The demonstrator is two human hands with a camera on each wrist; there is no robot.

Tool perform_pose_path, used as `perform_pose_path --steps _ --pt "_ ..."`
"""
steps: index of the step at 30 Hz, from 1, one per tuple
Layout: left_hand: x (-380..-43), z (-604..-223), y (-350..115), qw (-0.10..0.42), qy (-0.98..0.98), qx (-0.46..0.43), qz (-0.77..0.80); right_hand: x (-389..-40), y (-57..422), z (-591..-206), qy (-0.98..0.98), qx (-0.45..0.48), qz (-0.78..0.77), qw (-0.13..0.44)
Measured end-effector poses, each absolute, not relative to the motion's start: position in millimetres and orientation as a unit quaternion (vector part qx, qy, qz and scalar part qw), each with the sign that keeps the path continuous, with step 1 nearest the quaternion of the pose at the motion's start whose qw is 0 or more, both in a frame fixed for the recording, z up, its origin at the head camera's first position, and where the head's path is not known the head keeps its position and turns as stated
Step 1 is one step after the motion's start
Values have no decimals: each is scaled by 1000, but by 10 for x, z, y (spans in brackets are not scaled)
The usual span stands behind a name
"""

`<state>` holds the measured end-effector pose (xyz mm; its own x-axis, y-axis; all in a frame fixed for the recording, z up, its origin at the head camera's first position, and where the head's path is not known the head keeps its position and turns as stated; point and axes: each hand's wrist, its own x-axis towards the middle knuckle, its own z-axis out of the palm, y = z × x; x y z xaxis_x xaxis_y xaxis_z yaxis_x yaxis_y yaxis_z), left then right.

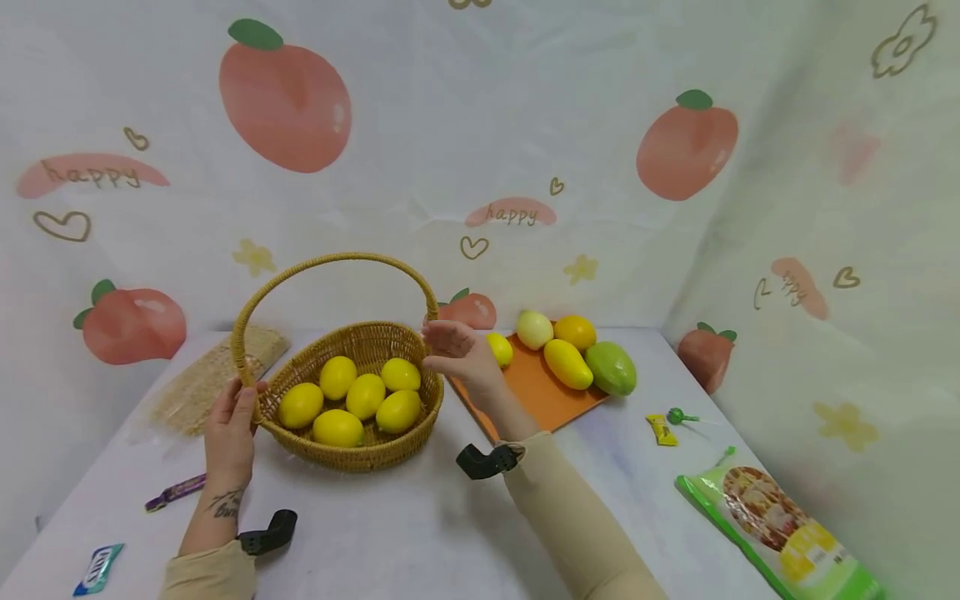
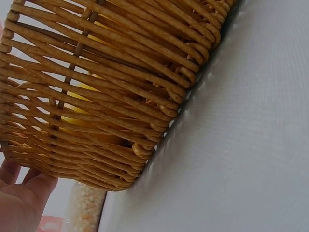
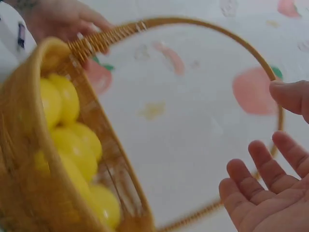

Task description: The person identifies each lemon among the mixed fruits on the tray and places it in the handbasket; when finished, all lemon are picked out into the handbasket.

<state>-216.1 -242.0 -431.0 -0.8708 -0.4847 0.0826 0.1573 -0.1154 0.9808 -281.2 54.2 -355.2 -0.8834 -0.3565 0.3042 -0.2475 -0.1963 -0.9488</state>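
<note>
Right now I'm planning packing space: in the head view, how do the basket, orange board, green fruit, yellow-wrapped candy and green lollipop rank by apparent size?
1. Basket
2. Orange board, partly covered
3. Green fruit
4. Yellow-wrapped candy and green lollipop: too alike to rank

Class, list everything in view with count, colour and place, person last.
wicker basket: 1, tan, left of centre
lemons: 6, yellow, in basket
board: 1, orange, right rear
loose lemon: 1, yellow, board's left
round fruit: 1, pale yellow-green, board's rear
orange-like fruit: 1, orange-yellow, board's rear
mango: 1, yellow, on board
mango-like fruit: 1, green, beside mango
wrapped sweet: 1, yellow, right
lollipop: 1, green, beside sweet
food bag: 1, green-white, front right
clear bag: 1, beige contents, left rear
wrapped stick: 1, purple, left
packet: 1, blue-white, front left
table: 1, white, beneath
fruit-printed backdrop: 1, white, behind
left hand: 1, bare, holding handle
right hand: 1, bare, by handle
sleeves: 2, beige, front
wrist cameras: 2, black, beside sleeves
</note>
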Motion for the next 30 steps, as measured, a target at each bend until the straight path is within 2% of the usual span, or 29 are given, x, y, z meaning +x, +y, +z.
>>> perform_pose_path --steps 11,14,18,25,30 --pt "-2157 -4304 -2428 200 -614 139 -750 -3181 991 -3781 610 -119 -775 -115" --pt "-2144 -4303 -2422 203 -620 137 -745 -3325 1045 -3850 620 -73 -769 -133" --pt "-2135 -4298 -2419 206 -627 137 -738 -3488 1113 -3980 648 -23 -750 -132" --pt "-2147 -4327 -2403 231 -597 129 -757 -3675 1189 -4290 716 39 -690 -98" --pt "-2150 -4322 -2418 222 -615 126 -746 -3743 1193 -4379 736 61 -672 -65"
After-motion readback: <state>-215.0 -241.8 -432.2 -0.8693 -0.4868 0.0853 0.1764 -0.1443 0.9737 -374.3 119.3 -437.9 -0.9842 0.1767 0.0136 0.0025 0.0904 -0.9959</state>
